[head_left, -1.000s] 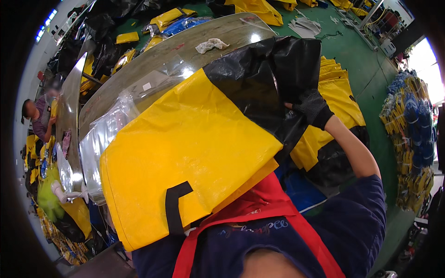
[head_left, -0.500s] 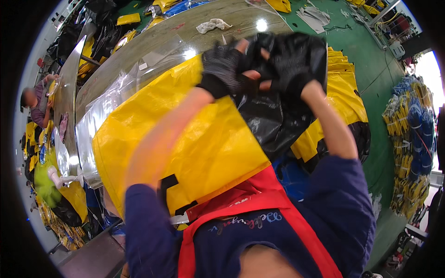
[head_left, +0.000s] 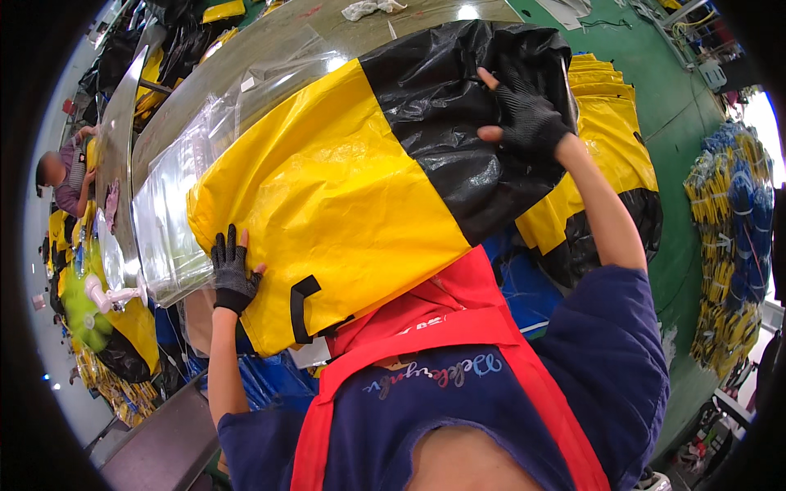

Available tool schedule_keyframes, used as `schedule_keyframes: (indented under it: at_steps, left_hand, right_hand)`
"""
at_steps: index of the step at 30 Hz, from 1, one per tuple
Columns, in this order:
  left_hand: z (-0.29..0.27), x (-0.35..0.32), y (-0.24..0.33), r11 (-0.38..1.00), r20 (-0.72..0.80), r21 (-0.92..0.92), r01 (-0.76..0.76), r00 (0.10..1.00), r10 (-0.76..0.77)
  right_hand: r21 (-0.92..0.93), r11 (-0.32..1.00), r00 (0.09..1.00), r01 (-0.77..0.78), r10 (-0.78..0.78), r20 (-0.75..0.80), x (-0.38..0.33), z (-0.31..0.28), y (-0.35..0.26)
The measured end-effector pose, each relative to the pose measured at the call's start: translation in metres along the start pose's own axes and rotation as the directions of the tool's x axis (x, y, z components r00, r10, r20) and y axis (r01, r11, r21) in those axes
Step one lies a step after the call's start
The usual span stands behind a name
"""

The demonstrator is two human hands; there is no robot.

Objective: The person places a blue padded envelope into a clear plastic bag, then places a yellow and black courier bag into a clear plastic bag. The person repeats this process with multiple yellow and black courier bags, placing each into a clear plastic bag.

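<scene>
In front of me a large yellow-and-black plastic bag (head_left: pixel 344 180) lies spread flat across the table, its yellow part to the left and its black part to the right. A black strap loop (head_left: pixel 300 309) stands out near its front edge. My left hand (head_left: pixel 234 272), in a dark grey fingerless-tipped glove, presses on the bag's left edge with fingers stretched. My right hand (head_left: pixel 524 114), gloved alike, lies with spread fingers on the black part near its right end. Neither hand grips anything.
Clear plastic sheets (head_left: pixel 176 217) lie left of the bag on the table (head_left: pixel 270 41). More yellow-and-black bags (head_left: pixel 610 147) are stacked at right. Tied bundles (head_left: pixel 729 245) stand on the green floor. A small fan (head_left: pixel 98 303) and another person (head_left: pixel 72 180) are at left.
My hands have moved apart from the middle of the black part: the left to the bag's left edge, the right toward its right end. The black part lies flatter.
</scene>
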State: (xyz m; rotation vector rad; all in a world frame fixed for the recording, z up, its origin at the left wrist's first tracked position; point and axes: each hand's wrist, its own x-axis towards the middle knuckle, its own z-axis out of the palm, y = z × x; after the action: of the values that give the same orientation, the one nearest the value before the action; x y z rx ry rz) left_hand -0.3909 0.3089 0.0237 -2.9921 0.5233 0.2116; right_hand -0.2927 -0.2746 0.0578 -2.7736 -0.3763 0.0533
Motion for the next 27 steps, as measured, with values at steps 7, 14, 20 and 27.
schedule_keyframes:
  at_steps: [7,14,20,27]
  left_hand:
    - [-0.099,0.161,0.150,0.764,-0.346,-0.149,-0.628,0.757,0.555]
    - [-0.015,0.234,0.248,0.364,-0.412,-0.215,-0.906,0.422,0.808]
    - [-0.030,0.224,0.242,0.529,-0.454,-0.206,-0.823,0.559,0.694]
    - [-0.040,0.074,0.043,0.841,-0.160,-0.224,-0.493,0.870,0.467]
  right_hand:
    - [-0.328,0.913,0.901,0.242,-0.337,-0.273,-0.162,0.085,-0.007]
    - [-0.222,0.877,0.880,0.426,-0.459,-0.123,-0.045,-0.050,-0.097]
    - [-0.251,0.950,0.849,0.185,-0.026,0.528,0.147,-0.033,-0.059]
    - [-0.164,0.979,0.811,0.118,0.000,0.586,0.184,0.021,0.004]
